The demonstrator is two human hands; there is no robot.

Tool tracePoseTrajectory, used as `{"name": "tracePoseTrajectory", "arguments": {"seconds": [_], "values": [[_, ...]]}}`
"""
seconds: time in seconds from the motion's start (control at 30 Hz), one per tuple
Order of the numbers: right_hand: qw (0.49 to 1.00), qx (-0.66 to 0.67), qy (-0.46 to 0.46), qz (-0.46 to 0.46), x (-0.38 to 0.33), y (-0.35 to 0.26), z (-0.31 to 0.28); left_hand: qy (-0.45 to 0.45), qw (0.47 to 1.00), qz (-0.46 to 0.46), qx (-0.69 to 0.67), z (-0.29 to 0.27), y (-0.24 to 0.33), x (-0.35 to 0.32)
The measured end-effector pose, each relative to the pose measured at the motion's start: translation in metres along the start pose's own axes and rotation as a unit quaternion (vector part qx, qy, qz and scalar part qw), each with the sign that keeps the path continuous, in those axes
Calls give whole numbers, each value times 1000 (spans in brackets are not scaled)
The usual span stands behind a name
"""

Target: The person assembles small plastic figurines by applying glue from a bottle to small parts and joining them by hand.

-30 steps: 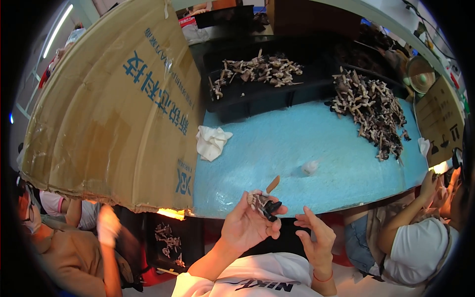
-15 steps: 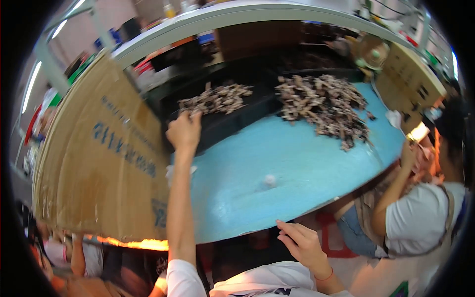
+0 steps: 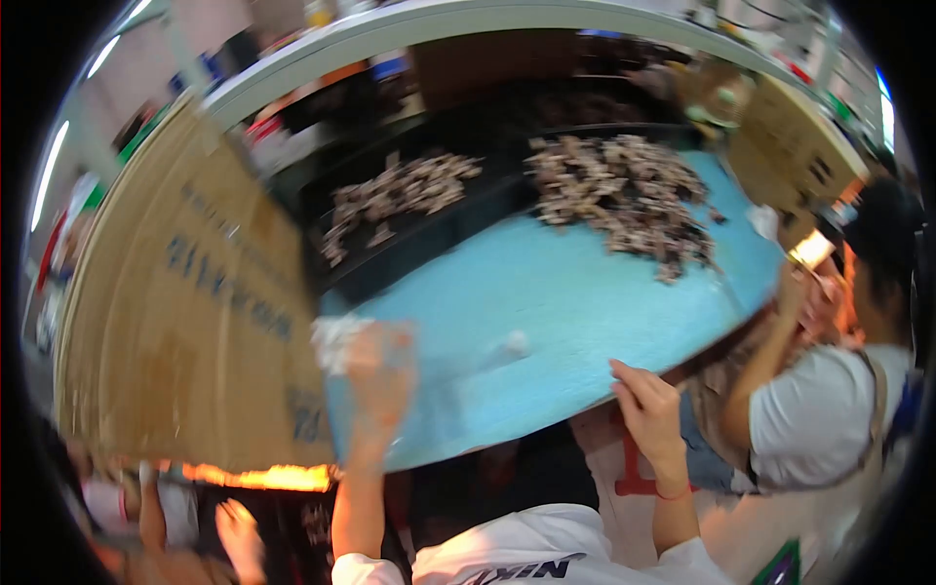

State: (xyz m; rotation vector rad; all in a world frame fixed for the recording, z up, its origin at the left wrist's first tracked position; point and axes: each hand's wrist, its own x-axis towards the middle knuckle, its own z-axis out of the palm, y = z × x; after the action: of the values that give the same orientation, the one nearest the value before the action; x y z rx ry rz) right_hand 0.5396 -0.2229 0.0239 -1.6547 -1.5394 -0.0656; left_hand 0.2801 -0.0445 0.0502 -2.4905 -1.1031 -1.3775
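Observation:
My left hand (image 3: 380, 366) is over the left front of the blue tabletop (image 3: 468, 312), smeared by motion, so its fingers do not read. Right beside it lies a crumpled white wad (image 3: 336, 341), perhaps a cloth or bag. My right hand (image 3: 648, 400) hovers at the table's front edge with fingers drawn together; anything between them is too small to make out. Beyond the left hand, a black tray (image 3: 390, 268) carries a loose heap of small brown-and-black pieces (image 3: 414, 185). A bigger pile of similar pieces (image 3: 624, 190) spreads over the tabletop's far right.
A small white lump (image 3: 517, 343) sits mid-table. Cardboard panels stand at the left (image 3: 185, 292) and far right (image 3: 795, 136). A white shelf (image 3: 468, 27) crosses above the back, near a small fan (image 3: 726, 100). A co-worker (image 3: 819, 409) sits close on the right.
My left hand has pulled back from the heap in the tray to the white wad. My right hand has risen and shifted right along the table edge.

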Motion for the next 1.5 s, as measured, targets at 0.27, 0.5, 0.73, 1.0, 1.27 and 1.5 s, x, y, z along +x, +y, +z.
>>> {"name": "tracePoseTrajectory", "arguments": {"seconds": [0.27,0.5,0.73,1.0,1.27,1.5], "values": [[991,108,-79,-21,-26,-46,49,-119,990,10,-72,-83,33,-131],[980,124,-155,-24,-40,-76,72,23,989,-141,49,-147,-21,-157],[965,122,-224,-68,-37,-110,87,-12,906,-423,-5,-168,-121,-160],[958,85,-252,-109,-37,-126,89,0,950,-308,50,-104,-205,-164],[955,82,-272,-87,-43,-121,92,-61,947,-311,55,-103,-204,-163],[949,94,-282,-105,-45,-132,95,-55,942,-241,229,-135,-171,-166]]}}
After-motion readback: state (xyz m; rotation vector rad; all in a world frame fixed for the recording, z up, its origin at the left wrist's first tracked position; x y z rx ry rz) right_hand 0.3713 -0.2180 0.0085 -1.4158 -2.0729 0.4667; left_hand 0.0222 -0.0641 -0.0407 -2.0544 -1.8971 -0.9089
